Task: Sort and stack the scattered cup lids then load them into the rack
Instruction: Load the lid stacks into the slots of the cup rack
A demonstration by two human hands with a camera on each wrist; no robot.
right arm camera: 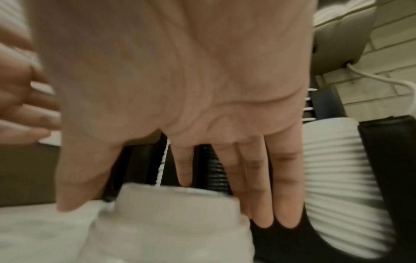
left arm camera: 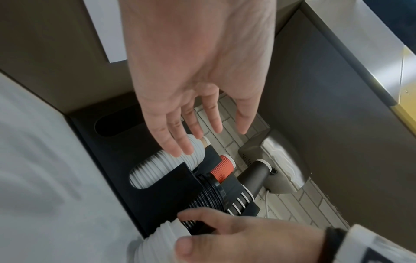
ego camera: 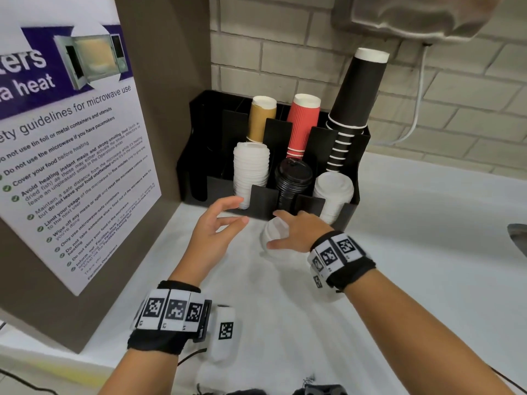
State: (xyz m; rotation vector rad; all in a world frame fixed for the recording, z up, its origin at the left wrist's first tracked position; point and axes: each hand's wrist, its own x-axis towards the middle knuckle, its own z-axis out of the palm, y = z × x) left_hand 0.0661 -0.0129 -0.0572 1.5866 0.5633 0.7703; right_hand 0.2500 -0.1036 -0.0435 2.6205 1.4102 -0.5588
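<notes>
1. Head view: bright and even, with soft light from above. The white counter [ego camera: 413, 223] is nearly blown out, so the white lids under the right hand [ego camera: 296, 232] barely stand out.
2. Wide-angle bending curves the poster [ego camera: 65, 138] and the brick wall [ego camera: 456, 109] towards the edges.
3. Left wrist view: dimmer. The left hand [left arm camera: 198, 74] is fairly sharp; the counter at left is motion-smeared.
4. Right wrist view: warm, dim, heavily blurred throughout; the palm [right arm camera: 180, 80] fills the frame, and the lid stack [right arm camera: 342, 178] is streaked.

Staff break-room counter in a workplace

A microwave safety poster [ego camera: 68, 155] from a facilities department, a black cup-and-lid rack [ego camera: 349, 212] stocked with paper cups [ego camera: 302, 124], tiled wall [ego camera: 285, 52], wall-mounted dryer [left arm camera: 281, 160].
</notes>
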